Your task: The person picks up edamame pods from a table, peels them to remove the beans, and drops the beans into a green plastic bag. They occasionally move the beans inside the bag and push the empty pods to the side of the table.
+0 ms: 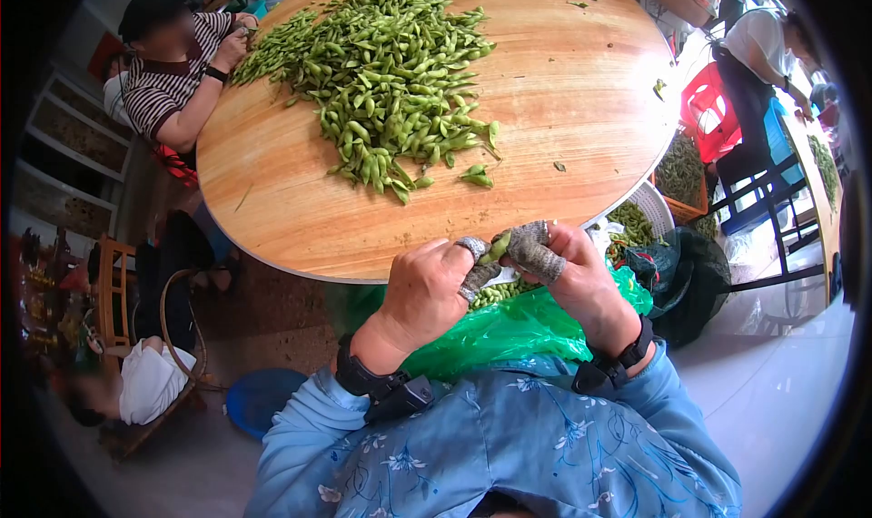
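A green edamame pod [496,248] is pinched between my two hands, just over the near edge of the round table. My left hand [427,286] closes on one side of it, and my right hand [586,282] grips the other; grey cloth covers sit on some fingers of both. Below them, shelled green beans [495,295] lie by a green plastic bag [509,336] across my lap. A large heap of edamame pods [391,82] spreads over the wooden tabletop [563,109], with a few loose pods [477,177] near its closest end. My fingers partly hide the pod.
A person in a striped shirt [163,91] handles pods at the table's left. To my right are a white basket [658,207] with pods, an orange crate [683,205], a red chair [708,100] and a dark chair [772,191]. A blue basin [259,400] stands on the floor.
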The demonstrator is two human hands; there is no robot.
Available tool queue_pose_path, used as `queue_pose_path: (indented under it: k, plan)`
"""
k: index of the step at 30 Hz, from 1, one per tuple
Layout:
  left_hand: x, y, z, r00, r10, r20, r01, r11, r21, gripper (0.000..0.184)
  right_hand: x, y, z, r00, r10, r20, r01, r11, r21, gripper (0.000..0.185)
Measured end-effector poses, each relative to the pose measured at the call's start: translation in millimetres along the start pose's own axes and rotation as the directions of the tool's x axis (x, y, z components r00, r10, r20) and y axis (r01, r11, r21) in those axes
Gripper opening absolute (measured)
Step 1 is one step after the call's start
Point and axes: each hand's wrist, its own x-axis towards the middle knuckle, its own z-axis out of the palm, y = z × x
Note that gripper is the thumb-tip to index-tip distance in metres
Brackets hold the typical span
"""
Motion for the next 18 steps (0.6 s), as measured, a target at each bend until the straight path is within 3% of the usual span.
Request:
queue_pose_path:
  k: [9, 12, 14, 16, 17, 18]
  plan:
    - [-0.6, 6.4, -1.4, 0.998, 0.062, -0.025, -0.058, 0.987, 0.149, 0.019, 1.3, 1.1, 6.0, 0.998, -0.019, -0.062, 0.023, 0.998, 0.062, 0.015]
    - [-3.4, 3.8, -1.0, 0.997, 0.072, -0.018, -0.067, 0.98, 0.19, 0.019, 3.9, 4.7, 4.2, 0.991, 0.039, -0.126, -0.038, 0.999, 0.013, 0.012]
    - [-5.2, -0.4, 4.5, 0.998, 0.062, 0.004, -0.061, 0.976, 0.211, 0.019, 6.9, 9.5, 4.1, 0.992, 0.016, -0.127, -0.006, 0.996, 0.084, 0.009]
    - [-4.3, -2.6, 14.2, 0.992, -0.075, -0.1, 0.039, 0.947, -0.32, 0.012, 6.0, 8.9, 2.6, 0.995, -0.032, -0.092, 0.041, 0.995, 0.096, 0.01]
    - [-4.4, -0.5, 15.1, 0.992, -0.076, -0.1, 0.041, 0.947, -0.319, 0.012, 5.3, 9.2, 2.2, 0.995, -0.078, -0.058, 0.084, 0.99, 0.111, 0.01]
    - [-4.8, 2.3, 15.3, 0.979, -0.2, -0.029, 0.147, 0.804, -0.577, 0.011, 5.7, 9.2, 2.0, 0.995, -0.077, -0.056, 0.083, 0.99, 0.111, 0.01]
